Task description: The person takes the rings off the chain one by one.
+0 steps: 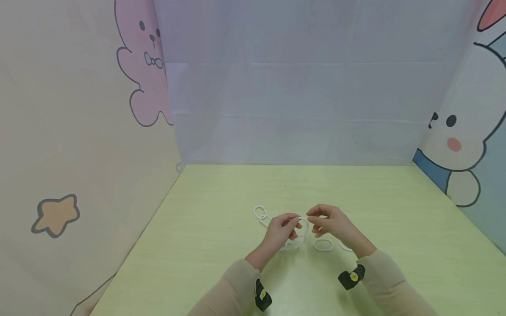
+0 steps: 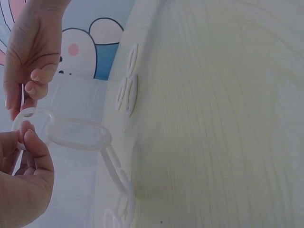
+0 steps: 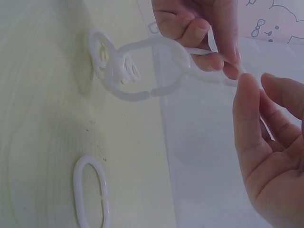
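My left hand [image 1: 282, 230] pinches a white plastic chain link [image 3: 204, 72] between thumb and fingertips, raised over the table. Joined to it hangs another link [image 2: 80, 134], and more joined links run down from that one, as both wrist views show. In the head view the left hand hides part of this chain, whose far end link [image 1: 259, 212] lies on the table to its left. My right hand [image 1: 332, 223] is close on the other side, thumb and fingertips slightly apart at the edge of the held link. Fingertips cover that edge in the right wrist view.
Below the right hand, one loose white oval link [image 1: 323, 245] lies on the pale green table [image 1: 178, 263]. Another link [image 1: 345, 247] is partly hidden by the right wrist. A pale curtain [image 1: 300, 140] stands at the table's back edge, with printed side walls left and right.
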Tool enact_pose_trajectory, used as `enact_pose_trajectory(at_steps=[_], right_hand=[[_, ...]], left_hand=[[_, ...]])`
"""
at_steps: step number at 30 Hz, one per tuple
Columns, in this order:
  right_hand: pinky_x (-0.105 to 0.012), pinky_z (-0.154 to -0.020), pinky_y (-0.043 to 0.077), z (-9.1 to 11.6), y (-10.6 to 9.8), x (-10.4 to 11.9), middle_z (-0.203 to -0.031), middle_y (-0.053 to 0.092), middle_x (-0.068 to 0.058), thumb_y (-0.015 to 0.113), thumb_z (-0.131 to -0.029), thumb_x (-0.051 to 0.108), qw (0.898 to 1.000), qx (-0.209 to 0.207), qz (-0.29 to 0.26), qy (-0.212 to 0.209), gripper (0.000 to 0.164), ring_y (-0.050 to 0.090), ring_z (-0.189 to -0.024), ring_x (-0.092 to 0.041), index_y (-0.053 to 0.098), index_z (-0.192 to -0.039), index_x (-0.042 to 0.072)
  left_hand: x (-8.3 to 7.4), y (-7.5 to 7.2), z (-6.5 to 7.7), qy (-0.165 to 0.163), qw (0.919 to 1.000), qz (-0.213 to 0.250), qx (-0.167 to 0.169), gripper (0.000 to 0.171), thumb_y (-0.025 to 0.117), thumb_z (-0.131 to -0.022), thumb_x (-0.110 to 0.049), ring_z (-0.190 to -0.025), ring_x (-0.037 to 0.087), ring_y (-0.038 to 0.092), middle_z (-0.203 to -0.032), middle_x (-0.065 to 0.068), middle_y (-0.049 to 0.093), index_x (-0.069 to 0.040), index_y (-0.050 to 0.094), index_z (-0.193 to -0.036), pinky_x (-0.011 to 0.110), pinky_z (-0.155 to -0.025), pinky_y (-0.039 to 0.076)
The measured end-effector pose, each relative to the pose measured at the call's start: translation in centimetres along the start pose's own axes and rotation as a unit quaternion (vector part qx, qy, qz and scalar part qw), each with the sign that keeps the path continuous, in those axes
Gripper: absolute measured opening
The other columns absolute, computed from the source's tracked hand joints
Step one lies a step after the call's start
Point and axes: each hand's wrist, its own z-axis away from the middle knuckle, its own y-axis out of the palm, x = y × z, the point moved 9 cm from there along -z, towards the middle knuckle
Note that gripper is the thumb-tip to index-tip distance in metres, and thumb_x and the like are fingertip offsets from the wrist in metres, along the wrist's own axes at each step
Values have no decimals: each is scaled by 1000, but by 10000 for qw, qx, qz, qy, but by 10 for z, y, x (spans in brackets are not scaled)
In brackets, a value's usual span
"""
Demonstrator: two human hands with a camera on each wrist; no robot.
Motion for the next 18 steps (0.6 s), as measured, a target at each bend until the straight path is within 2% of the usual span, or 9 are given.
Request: enact_pose_trajectory(at_steps=[4,9,15,18], right_hand=[[-35,-59,53,-1,3,0,-88,57,-17,62,-89,15,10000,46,16,-29,29,58,-67,-22,56,-105,-8],[-34,-57,53,-1,7,1,-83,56,-21,62,-89,15,9999,143,48,-5,26,55,-63,-20,56,-103,-6],[-32,-55,51,0,12,2,-77,57,-18,62,-89,15,9996,284,46,7,26,54,-61,-19,55,-103,-6],[-31,-54,51,0,13,2,-76,57,-16,62,-89,14,9995,313,-11,46,26,54,-60,-18,55,-104,-6]], left_hand=[[-10,1,6,36,10000,12,48,21,54,-94,-10,-54,7,51,-78,4,64,5,63,-103,21,-55,47],[-28,4,17,122,9999,-26,99,20,55,-93,-9,-54,7,51,-79,10,65,6,64,-100,19,-54,46],[-28,6,18,82,9997,-24,210,19,55,-93,-10,-53,8,51,-80,10,65,5,65,-101,19,-53,46],[-20,6,13,3,9996,-20,268,19,55,-93,-9,-54,9,51,-81,10,65,5,65,-102,20,-53,46]])
